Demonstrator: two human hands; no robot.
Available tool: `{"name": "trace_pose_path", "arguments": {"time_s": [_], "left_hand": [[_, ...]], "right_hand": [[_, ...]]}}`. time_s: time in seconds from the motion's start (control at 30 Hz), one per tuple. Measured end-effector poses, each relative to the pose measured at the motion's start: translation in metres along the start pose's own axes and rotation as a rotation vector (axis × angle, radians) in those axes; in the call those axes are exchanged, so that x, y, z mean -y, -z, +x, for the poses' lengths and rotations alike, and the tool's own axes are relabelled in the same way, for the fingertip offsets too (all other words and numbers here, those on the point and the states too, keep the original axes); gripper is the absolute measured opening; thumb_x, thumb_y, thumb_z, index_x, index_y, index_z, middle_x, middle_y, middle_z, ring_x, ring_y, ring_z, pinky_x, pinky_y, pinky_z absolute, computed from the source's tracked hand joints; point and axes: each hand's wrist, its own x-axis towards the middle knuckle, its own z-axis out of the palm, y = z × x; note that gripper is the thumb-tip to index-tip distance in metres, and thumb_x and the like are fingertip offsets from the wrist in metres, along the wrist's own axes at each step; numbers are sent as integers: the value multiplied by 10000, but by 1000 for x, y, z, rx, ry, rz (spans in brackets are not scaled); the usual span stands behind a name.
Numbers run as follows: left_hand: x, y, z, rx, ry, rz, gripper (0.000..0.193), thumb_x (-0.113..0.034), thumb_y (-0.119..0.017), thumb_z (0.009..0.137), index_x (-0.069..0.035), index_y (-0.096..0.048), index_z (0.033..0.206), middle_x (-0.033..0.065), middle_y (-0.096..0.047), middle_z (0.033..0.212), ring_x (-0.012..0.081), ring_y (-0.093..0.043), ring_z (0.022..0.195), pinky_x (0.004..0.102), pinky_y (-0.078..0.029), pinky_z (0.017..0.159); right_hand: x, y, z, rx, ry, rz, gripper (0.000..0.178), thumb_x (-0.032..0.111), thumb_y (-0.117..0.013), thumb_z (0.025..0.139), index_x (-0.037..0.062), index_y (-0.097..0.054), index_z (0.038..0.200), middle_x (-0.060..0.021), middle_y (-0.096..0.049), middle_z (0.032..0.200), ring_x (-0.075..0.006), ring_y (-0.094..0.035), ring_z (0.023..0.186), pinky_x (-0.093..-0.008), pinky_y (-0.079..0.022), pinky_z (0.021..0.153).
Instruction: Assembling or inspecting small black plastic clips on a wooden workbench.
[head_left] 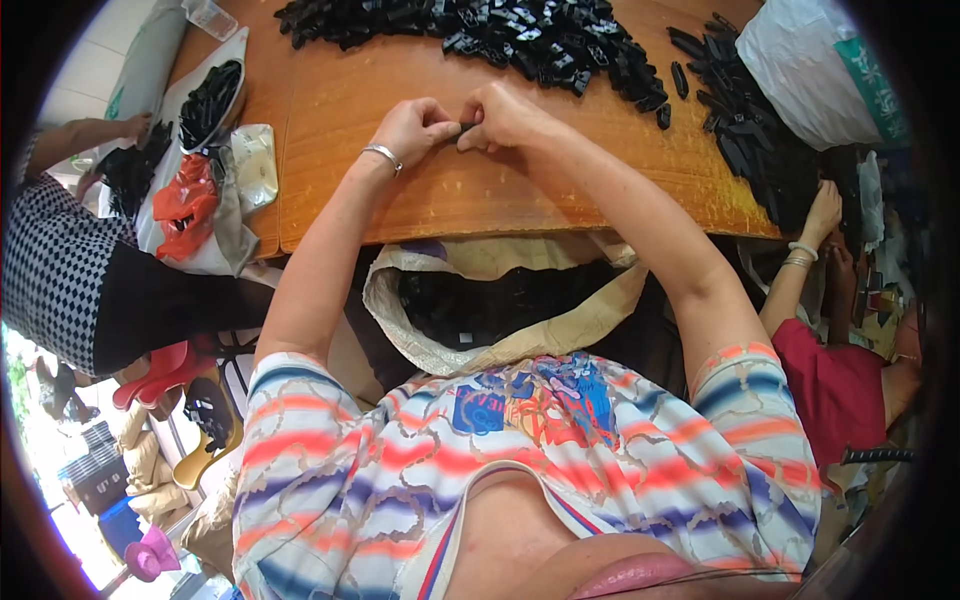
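Over the wooden table (340, 215), my left hand (413, 130) and my right hand (507, 118) meet with fingertips pinched together. Between them is a small black plastic piece (465, 128), mostly hidden by the fingers, so its exact kind does not show. A silver bangle sits on my left wrist. Just beyond my hands spreads a large heap of small black plastic pieces (530, 45). Below the table's near edge, in front of my body, an open woven sack (385, 300) holds more black pieces (480, 305).
A second pile of longer black parts (745, 150) lies at the right, beside a white plastic bag (800, 65). One co-worker's hand (825, 212) reaches near it. At left are a red plastic bag (187, 205), a tray of black parts (210, 105) and another person's hand (137, 128).
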Motion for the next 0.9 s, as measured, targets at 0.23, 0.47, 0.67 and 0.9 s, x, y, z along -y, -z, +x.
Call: {"name": "trace_pose_path", "arguments": {"time_s": [0.23,0.47,0.67,0.9], "left_hand": [[-3,-6,-6,135,-48,80,250,-255,-750,796,-22,-695,868,99,-699,800,157,-636,728,302,-515,698],[7,13,42,-261,-121,38,258,-200,-721,822,-47,-679,1025,93,-717,895,179,-674,808,307,-535,756],[11,6,113,-555,-335,517,468,-82,-682,768,-235,-608,1204,99,-524,1295,324,-514,1154,405,-498,903],[10,14,134,-517,-450,571,516,-44,-625,803,-285,-564,1255,101,-513,1311,322,-504,1172,392,-480,956]], "right_hand": [[-9,-9,-32,-92,184,-161,245,101,-802,671,-11,-691,859,-140,-674,707,-218,-650,608,-355,-506,557],[-18,-48,-139,225,390,-281,261,191,-815,642,57,-703,836,-143,-680,787,-319,-662,790,-421,-512,681],[-16,-4,-68,-334,425,-435,141,112,-635,781,15,-658,881,-201,-628,849,-388,-641,806,-463,-522,709],[-21,20,27,-605,284,-579,219,35,-550,832,37,-593,1046,-207,-551,1062,-395,-643,832,-444,-550,732]]}}
